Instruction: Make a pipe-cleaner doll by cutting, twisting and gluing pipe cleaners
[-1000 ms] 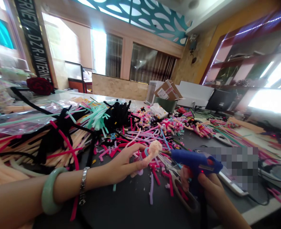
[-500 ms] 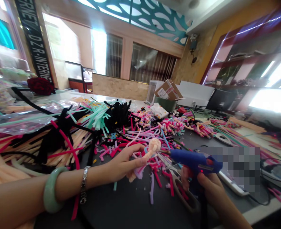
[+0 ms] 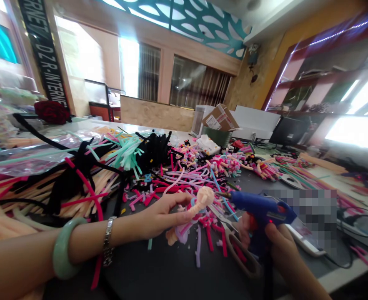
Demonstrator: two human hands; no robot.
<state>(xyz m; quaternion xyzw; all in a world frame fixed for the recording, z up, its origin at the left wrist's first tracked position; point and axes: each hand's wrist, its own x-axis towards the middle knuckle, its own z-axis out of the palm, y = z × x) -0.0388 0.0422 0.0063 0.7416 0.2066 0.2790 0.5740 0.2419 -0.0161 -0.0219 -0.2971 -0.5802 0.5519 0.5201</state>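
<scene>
Between the thumb and fingers of my left hand (image 3: 168, 214) is a small pipe-cleaner doll (image 3: 205, 196), with a round peach head and a lilac and pink body. My right hand (image 3: 276, 239) is wrapped round a blue glue gun (image 3: 261, 207) with a small red light on it. The gun's metal nozzle points left and lies just right of the doll's head, with a small gap between them. Under the gun and my right fingers lie scissors (image 3: 241, 254), partly hidden. Short pink and lilac pipe-cleaner pieces (image 3: 209, 238) are scattered below the doll.
Bundles of mint (image 3: 128, 153), black (image 3: 155, 151) and peach pipe cleaners cover the table's left and middle. Finished-looking colourful pieces (image 3: 226, 164) are heaped behind my hands. A cardboard box (image 3: 221, 118) stands at the back, a monitor (image 3: 288, 131) to the right. A cable runs along the right edge.
The glue gun has moved slightly right and its nozzle has drawn away from the doll's head. The doll has shifted a little and tilted in my left hand.
</scene>
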